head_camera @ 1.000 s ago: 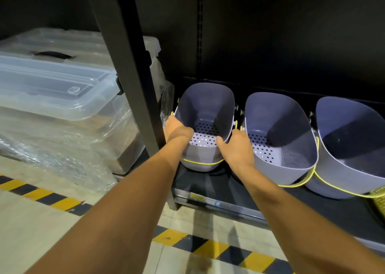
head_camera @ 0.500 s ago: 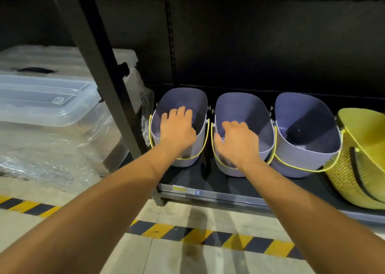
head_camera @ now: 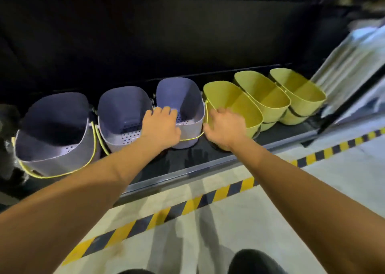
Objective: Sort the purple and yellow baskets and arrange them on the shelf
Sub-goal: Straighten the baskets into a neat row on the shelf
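Floor point(head_camera: 229, 221): pale concrete, crossed by a black-and-yellow hazard stripe point(head_camera: 187, 206) running just in front of the shelf point(head_camera: 187, 173).

Left hand point(head_camera: 160, 127): rested palm-down on the near rim of the third purple basket point(head_camera: 187, 107), fingers point(head_camera: 164, 112) spread over the edge; whether they gripped the rim could not be told.

Right hand point(head_camera: 226, 127): laid against the near end of the first yellow basket point(head_camera: 231, 102), fingers curled loosely on its rim; grip likewise unclear. Judged purpose: steadying or nudging the two baskets at the colour boundary into line.

Purple baskets, three: side by side on the shelf's left, perforated bottoms, yellow wire handles folded down.

Yellow baskets, three: to the right, overlapping one another rearward.

Sorting appeared largely done.

Shelf: low, dark, with a metal front lip.

Room: dark back panel point(head_camera: 166, 44); blurred pale objects at far right, unidentifiable.
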Motion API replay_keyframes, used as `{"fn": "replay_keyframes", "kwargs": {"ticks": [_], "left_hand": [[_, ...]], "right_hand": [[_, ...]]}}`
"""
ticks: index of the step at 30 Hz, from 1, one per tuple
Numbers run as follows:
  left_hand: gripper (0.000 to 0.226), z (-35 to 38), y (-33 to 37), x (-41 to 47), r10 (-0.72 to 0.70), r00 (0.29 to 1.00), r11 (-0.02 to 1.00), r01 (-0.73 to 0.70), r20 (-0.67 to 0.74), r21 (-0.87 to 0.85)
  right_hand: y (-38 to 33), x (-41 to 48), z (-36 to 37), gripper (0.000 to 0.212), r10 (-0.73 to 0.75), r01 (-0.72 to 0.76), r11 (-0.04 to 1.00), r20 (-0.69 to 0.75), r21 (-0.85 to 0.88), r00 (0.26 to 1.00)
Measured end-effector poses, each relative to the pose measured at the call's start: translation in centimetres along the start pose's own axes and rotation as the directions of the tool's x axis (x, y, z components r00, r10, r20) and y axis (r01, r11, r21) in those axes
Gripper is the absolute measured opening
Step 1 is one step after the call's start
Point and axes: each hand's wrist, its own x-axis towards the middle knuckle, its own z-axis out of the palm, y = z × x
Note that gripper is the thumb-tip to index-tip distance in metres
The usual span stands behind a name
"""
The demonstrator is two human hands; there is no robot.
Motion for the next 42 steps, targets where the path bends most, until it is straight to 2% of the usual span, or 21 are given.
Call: {"fn": "replay_keyframes", "kwargs": {"ticks": [7, 12, 14, 20, 27, 29, 32, 38, 42], "left_hand": [[0.052, -0.7, 10.9, 8.9, 0.235, 0.97, 0.965, -0.24, -0.057, -0.107], [0.058, 1.8, 21.6, 15.4, 0.262, 0.957, 0.945, -0.281, -0.127, -0.166], [0.059, 2.8, 26.1, 17.6, 0.229, 0.966, 0.952, -0.248, -0.119, -0.18], [0.079, 4.8, 37.0, 22.8, 0.135, 0.991, 0.98, -0.136, -0.022, -0.143], [0.075, 5.0, 44.2, 26.8, -0.075, 0.991, 0.994, 0.082, 0.111, -0.066], [0.068, 5.2, 45.1, 27.0, -0.14, 0.982, 0.987, 0.148, 0.13, -0.058], [0.052, 5.6, 46.2, 27.3, -0.241, 0.961, 0.965, 0.252, 0.136, -0.07], [0.041, 6.8, 46.9, 29.0, -0.333, 0.932, 0.936, 0.345, 0.145, -0.074], [0.026, 8.4, 46.9, 29.8, -0.42, 0.899, 0.88, 0.436, 0.121, -0.186]], "right_hand": [[13.1, -0.2, 1.7, 0.048, 0.228, -0.226, 0.971, 0.023, -0.078, 0.973], [24.1, 0.4, 5.5, 0.05, 0.274, -0.28, 0.956, -0.075, -0.089, 0.959], [28.5, 0.8, 6.4, 0.055, 0.254, -0.261, 0.963, -0.097, -0.069, 0.962], [41.0, 3.6, 6.6, 0.06, 0.134, -0.138, 0.989, -0.085, -0.05, 0.987], [52.4, 7.2, 7.9, 0.07, -0.032, 0.049, 0.992, 0.141, -0.116, 0.99], [53.9, 7.7, 8.5, 0.067, -0.068, 0.091, 0.989, 0.191, -0.114, 0.979], [55.1, 8.4, 9.3, 0.048, -0.12, 0.131, 0.991, 0.214, -0.038, 0.969], [55.6, 9.3, 11.0, 0.03, -0.156, 0.153, 0.988, 0.116, 0.039, 0.981], [55.6, 9.8, 12.4, 0.024, -0.125, 0.129, 0.991, 0.086, -0.043, 0.988]]}}
